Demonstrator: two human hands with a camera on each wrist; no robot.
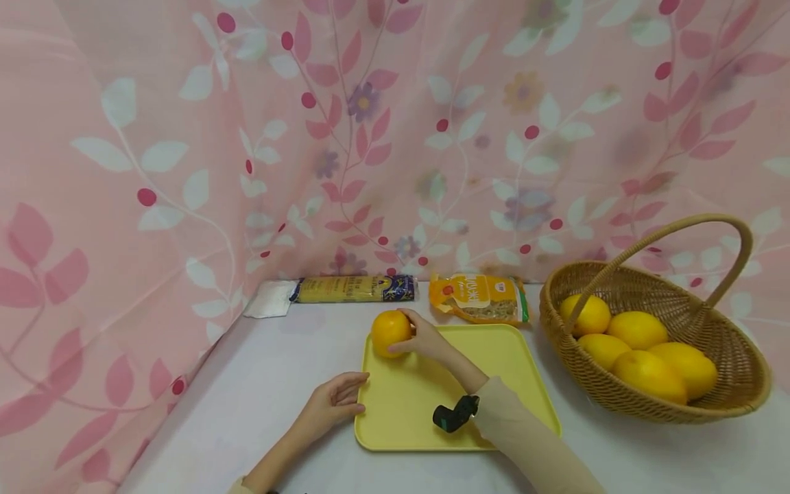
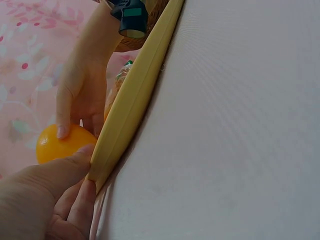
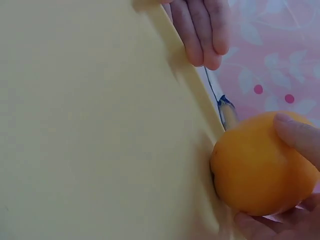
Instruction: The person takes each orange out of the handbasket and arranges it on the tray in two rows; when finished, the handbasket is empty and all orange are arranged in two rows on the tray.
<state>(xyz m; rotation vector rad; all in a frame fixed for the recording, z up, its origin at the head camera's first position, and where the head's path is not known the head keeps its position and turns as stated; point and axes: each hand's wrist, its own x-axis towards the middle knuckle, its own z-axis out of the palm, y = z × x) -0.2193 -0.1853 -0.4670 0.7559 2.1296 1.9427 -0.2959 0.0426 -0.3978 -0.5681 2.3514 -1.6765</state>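
My right hand (image 1: pixel 421 337) grips an orange (image 1: pixel 391 333) at the far left corner of the yellow tray (image 1: pixel 407 418), thumb on one side and fingers on the other. In the right wrist view the orange (image 3: pixel 265 165) sits right at the tray's rim, with thumb and fingertips around it. My left hand (image 1: pixel 333 403) is at the tray's left edge. The left wrist view has its thumb (image 2: pixel 80 155) against the rim and its fingers at the underside, pinching the tray edge (image 2: pixel 125 110). Some left fingers (image 3: pixel 200 30) show beyond the rim in the right wrist view.
A wicker basket (image 1: pixel 555 291) with a tall handle stands at the right, holding several yellow oval fruits (image 1: pixel 648 374). Behind the tray lie a pasta packet (image 1: pixel 352 289), an orange food bag (image 1: pixel 478 298) and a white cloth or tissue (image 1: pixel 270 298). A floral curtain (image 1: pixel 370 171) hangs behind.
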